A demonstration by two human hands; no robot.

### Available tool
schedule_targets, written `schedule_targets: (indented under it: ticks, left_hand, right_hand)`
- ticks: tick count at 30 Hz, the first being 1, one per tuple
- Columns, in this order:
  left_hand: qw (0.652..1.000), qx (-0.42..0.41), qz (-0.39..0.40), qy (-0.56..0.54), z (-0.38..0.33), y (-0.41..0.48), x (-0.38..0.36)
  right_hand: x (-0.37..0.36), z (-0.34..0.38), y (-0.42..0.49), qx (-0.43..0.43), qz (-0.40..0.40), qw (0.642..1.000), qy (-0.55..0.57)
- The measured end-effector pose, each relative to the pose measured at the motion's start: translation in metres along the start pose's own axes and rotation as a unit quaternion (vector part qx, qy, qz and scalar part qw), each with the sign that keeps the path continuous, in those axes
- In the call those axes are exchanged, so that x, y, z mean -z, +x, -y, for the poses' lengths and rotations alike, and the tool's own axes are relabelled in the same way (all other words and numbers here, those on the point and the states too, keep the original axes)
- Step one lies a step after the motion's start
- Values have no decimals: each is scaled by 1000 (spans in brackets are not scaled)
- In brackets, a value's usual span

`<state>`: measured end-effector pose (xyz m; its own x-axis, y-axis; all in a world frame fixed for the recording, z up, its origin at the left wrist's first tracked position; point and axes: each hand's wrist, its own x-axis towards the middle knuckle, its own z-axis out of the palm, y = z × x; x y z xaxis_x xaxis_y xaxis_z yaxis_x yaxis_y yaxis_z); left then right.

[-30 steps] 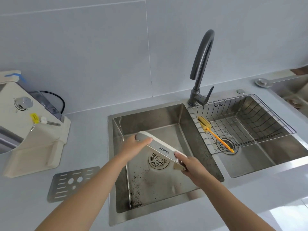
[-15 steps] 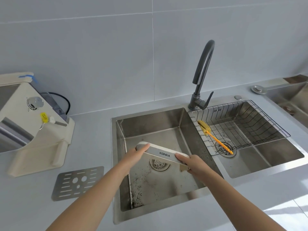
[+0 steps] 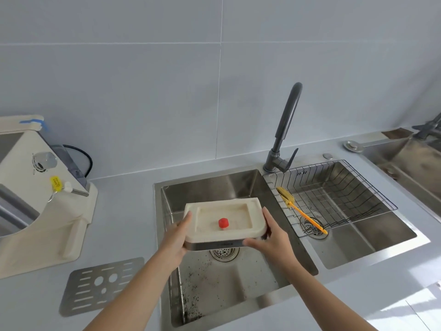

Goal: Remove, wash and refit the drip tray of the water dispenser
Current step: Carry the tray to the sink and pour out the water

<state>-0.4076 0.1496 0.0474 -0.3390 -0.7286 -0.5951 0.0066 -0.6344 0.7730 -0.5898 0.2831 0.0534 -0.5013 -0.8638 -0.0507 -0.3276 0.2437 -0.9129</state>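
Note:
The cream drip tray [image 3: 255, 217] is held level over the left sink basin [image 3: 229, 283], its open side facing up. A small red float [image 3: 223, 223] stands in the tray's hollow. My left hand [image 3: 177, 237] grips the tray's left edge and my right hand [image 3: 272, 232] grips its right front corner. The tray's metal grille [image 3: 101, 285] lies flat on the counter to the left of the sink. The cream water dispenser [image 3: 40, 199] stands at the far left.
A dark tap [image 3: 284, 130] rises behind the divider between the basins. The right basin holds a wire basket [image 3: 334, 194] with a yellow brush [image 3: 300, 212]. Dark specks lie on the left basin's floor around the drain [image 3: 224, 253]. Another sink [image 3: 410, 163] is at far right.
The tray was tipped on edge with its front face toward me; both hands have turned it flat so its open side faces up. The camera view has shifted upward.

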Motion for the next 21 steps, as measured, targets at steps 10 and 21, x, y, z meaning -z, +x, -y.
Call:
schedule_targets:
  ticks: [10,21]
  left_hand:
    - [998,33,-18,-58,11,15,-13]
    - [995,-33,-85,-41,31,40,-73]
  right_hand:
    - [9,-23,5,5,31,1000,-5]
    - [84,-50,106,-141,30,988,56]
